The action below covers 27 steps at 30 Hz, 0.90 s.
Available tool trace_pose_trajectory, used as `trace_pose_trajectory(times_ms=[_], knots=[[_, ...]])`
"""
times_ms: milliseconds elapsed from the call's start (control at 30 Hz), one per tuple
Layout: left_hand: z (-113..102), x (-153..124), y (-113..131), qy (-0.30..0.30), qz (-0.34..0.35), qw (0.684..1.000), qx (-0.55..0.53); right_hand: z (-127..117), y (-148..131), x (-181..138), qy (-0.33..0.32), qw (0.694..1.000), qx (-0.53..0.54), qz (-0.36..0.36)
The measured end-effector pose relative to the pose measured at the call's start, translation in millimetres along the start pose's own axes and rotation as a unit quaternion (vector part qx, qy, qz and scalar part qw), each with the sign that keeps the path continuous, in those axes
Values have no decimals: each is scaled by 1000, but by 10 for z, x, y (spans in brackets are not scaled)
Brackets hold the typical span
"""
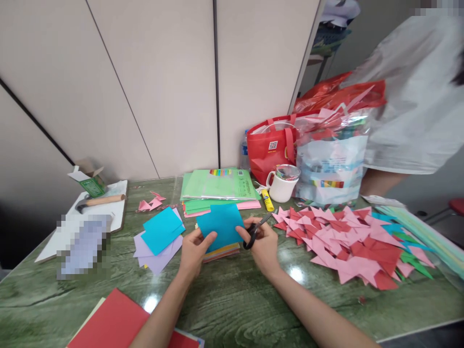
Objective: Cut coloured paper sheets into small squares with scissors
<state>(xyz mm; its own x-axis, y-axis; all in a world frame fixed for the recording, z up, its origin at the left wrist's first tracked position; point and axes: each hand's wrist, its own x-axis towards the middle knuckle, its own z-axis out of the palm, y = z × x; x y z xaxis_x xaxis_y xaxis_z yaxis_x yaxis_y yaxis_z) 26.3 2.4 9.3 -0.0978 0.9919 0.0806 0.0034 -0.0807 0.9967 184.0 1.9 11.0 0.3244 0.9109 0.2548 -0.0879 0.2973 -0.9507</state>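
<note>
My left hand (pixel 194 249) pinches the lower left edge of a blue square sheet of paper (pixel 221 224) held upright over a small stack of coloured sheets (pixel 223 253). My right hand (pixel 263 244) touches the sheet's right edge with its thumb, and its fingers are through the black handles of a pair of scissors (pixel 255 231), whose blades point up and to the right.
A heap of folded pink and red paper pieces (pixel 348 246) lies to the right. Cyan and lilac sheets (pixel 159 239) lie to the left. Behind stand a green paper pack (pixel 217 186), glue stick (pixel 267 199), white mug (pixel 282 186), red bag (pixel 271 147) and plastic bags. A person in white stands at far right.
</note>
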Motion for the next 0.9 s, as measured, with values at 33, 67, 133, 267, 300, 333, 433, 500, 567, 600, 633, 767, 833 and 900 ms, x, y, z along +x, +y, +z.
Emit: trace_pose_trajectory(times_ms=[33, 67, 133, 267, 300, 333, 433, 500, 567, 600, 633, 767, 833, 900], knots=[[-6, 4, 3, 0, -6, 1000, -20, 4, -18, -10, -6, 1000, 0, -2], [-14, 8, 6, 3, -11, 999, -40, 8, -30, -17, -11, 1000, 2, -2], [-33, 18, 14, 14, -16, 997, -69, 13, -35, -21, -19, 1000, 14, 5], [-52, 21, 42, 30, -18, 995, -90, 15, 13, 4, -32, 998, 52, 34], [-50, 16, 52, 25, -22, 995, -99, 15, 27, 16, -29, 997, 63, 44], [-46, 11, 64, 16, -29, 993, -114, 14, 38, 30, -26, 995, 78, 54], [-39, -7, 111, -10, -65, 981, -182, 11, 37, 80, -31, 982, 151, 109], [-48, -13, 152, -20, -95, 973, -211, 6, 14, 112, -61, 963, 207, 164], [-66, -18, 191, -40, -123, 966, -224, 3, -18, 128, -105, 943, 242, 205], [-77, -22, 206, -56, -134, 962, -230, 4, -33, 124, -130, 936, 247, 215], [-86, -26, 219, -72, -143, 959, -235, 8, -47, 111, -154, 932, 245, 220], [-101, -56, 240, -125, -155, 946, -257, 44, -71, -5, -238, 919, 217, 226], [-102, -69, 246, -147, -157, 940, -265, 57, -68, -50, -256, 912, 222, 233], [-107, -67, 255, -164, -153, 937, -267, 49, -59, -44, -247, 911, 230, 239]])
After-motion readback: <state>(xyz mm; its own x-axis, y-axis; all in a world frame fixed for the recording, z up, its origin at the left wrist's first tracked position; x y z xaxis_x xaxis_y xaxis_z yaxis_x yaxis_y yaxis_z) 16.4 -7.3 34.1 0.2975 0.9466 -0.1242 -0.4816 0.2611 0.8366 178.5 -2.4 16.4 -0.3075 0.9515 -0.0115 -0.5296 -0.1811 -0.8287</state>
